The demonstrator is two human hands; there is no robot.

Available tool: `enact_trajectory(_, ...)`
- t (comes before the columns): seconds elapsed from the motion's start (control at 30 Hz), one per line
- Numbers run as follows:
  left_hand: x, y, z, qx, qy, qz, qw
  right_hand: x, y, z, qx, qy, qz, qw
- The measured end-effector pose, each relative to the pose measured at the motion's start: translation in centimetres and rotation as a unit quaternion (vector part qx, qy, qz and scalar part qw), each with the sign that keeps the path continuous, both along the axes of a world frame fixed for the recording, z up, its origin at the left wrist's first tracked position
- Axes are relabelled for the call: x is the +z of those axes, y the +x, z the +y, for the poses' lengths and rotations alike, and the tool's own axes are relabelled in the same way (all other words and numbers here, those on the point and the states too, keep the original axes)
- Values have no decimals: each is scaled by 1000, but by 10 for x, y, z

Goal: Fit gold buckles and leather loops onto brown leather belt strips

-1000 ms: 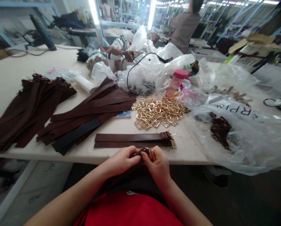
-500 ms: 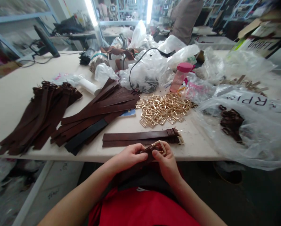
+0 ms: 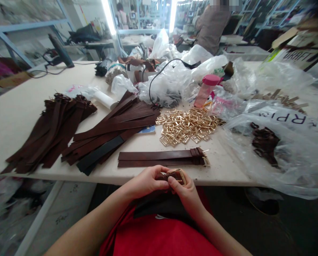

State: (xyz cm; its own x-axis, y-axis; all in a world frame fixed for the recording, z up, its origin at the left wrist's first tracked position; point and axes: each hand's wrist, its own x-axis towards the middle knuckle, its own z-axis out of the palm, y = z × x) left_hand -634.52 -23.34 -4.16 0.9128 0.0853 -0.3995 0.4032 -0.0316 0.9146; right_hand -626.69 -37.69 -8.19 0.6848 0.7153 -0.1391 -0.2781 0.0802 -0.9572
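Observation:
Close to the table's front edge, my left hand [image 3: 150,181] is closed round the end of a brown leather belt [image 3: 162,176]. My right hand [image 3: 184,188] pinches the same belt end beside its gold buckle [image 3: 180,174], thumb pressed against the leather. The rest of this belt is mostly hidden by my hands. Just beyond lie finished-looking brown belts [image 3: 153,158] with loops and gold buckles at their right end. Behind them is a heap of loose gold buckles [image 3: 188,124]. Brown leather straps [image 3: 116,121] fan out to the left, with a black strip [image 3: 100,154] on top.
Another bundle of brown straps [image 3: 49,131] lies far left. On the right, a clear plastic bag [image 3: 294,153] holds small brown leather loops [image 3: 265,142]. A pink-lidded bottle [image 3: 206,90] leans among plastic bags [image 3: 169,78] at the back. A person [image 3: 212,28] is beyond the table.
The view has tilted slightly, so the table sits a little lower and to the right. My left fingers have closed further over the belt end; my right thumb has shifted left along it.

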Motion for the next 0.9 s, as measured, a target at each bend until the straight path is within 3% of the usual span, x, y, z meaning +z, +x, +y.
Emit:
enact_trajectory(0.1, 4, -1, 1, -15, 16, 20, 1000, -4, 0, -2, 36, 17, 21, 999)
enact_trajectory(0.2, 21, -2, 0, -46, 57, 51, 996, -8, 3, -4, 66, 28, 12, 997)
enact_trajectory(0.37, 53, 9, -6, -86, 287, 29, 954, 2, 14, -6, 34, -5, -123, 992)
enact_trajectory(0.47, 62, 27, -1, -105, 413, 18, 905, 12, 43, -14, -74, -63, -237, 967)
enact_trajectory(0.57, 53, 49, 9, -99, 504, -12, 858, 5, 84, -22, -206, -160, -350, 900)
enact_trajectory(0.63, 38, 61, 12, -107, 540, -46, 834, -8, 105, -22, -235, -188, -415, 858)
enact_trajectory(0.67, 29, 65, 12, -123, 555, -62, 821, -16, 112, -21, -240, -186, -423, 854)
enact_trajectory(0.77, 7, 68, 6, -167, 603, -96, 774, -34, 115, -15, -233, -169, -366, 885)
enact_trajectory(0.9, -1, 65, -4, -225, 661, -111, 707, -52, 107, -14, -256, -212, -318, 888)
